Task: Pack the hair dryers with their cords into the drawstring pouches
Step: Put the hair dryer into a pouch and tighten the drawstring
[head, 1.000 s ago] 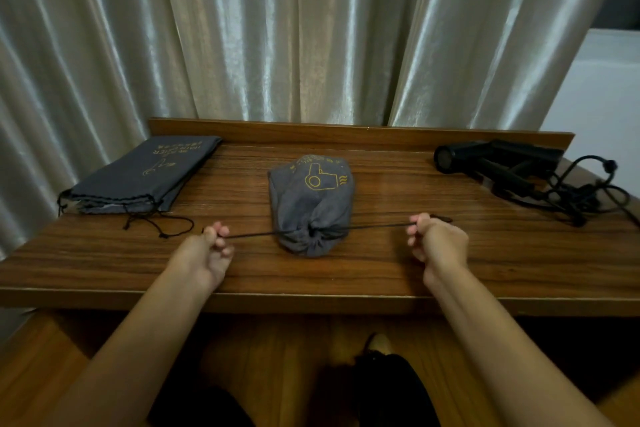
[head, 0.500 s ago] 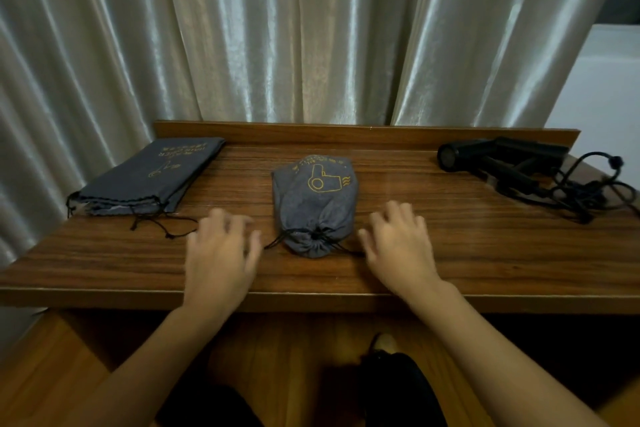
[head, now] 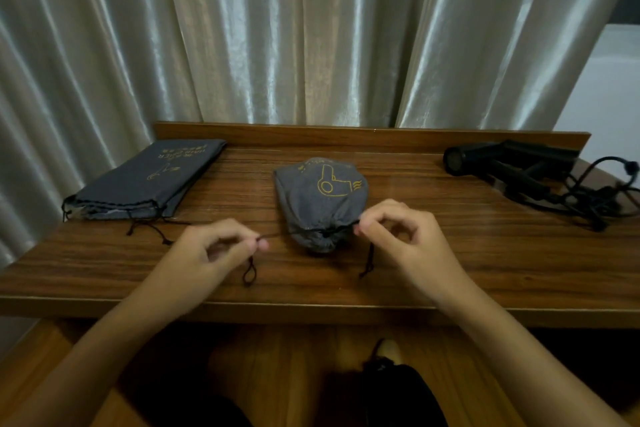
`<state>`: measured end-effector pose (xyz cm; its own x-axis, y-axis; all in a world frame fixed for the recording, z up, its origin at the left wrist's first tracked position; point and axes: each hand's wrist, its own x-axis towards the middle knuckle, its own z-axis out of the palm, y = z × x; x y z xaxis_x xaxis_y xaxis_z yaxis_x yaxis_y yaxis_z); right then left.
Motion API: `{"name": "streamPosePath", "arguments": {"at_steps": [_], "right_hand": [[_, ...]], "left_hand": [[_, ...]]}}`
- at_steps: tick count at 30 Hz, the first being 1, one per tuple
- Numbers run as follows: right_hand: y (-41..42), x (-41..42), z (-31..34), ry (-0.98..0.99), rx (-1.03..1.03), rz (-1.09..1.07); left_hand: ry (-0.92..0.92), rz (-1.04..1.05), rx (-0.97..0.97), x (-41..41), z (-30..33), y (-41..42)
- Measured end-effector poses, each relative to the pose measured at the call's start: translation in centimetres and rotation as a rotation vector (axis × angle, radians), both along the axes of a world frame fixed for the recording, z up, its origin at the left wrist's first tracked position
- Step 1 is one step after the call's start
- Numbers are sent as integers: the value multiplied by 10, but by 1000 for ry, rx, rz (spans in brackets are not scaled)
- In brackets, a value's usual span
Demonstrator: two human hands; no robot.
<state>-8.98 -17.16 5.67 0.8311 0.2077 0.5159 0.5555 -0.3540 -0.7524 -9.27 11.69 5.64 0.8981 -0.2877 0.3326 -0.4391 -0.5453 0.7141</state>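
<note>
Head view: left hand [head: 207,253], right hand [head: 408,236] pinch drawstrings [head: 273,236] beside filled pouch [head: 322,201].

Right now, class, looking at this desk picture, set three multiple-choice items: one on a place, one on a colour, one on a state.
1. Where does the unpacked hair dryer lie on the desk?
A. far left
B. centre
C. far right

2. What colour is the dryer symbol printed on the filled pouch?
A. gold
B. white
C. red

3. What is the state of the filled pouch's mouth?
A. wide open
B. gathered closed
C. folded flat

Answers:
1 C: the dryer lies with its tangled cord at the far right, near the back rail.
2 A: the symbol is gold on grey cloth.
3 B: the mouth is bunched tight, while the left hand and right hand each pinch a drawstring end beside it.
</note>
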Motion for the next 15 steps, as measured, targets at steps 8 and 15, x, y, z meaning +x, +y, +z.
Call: {"name": "streamPosePath", "arguments": {"at_steps": [8, 15], "right_hand": [[31, 38, 7, 163, 377, 154], [29, 52, -9, 355, 498, 196]], "left_hand": [[19, -115, -453, 45, 13, -55], [175, -105, -634, 65, -15, -67]]}}
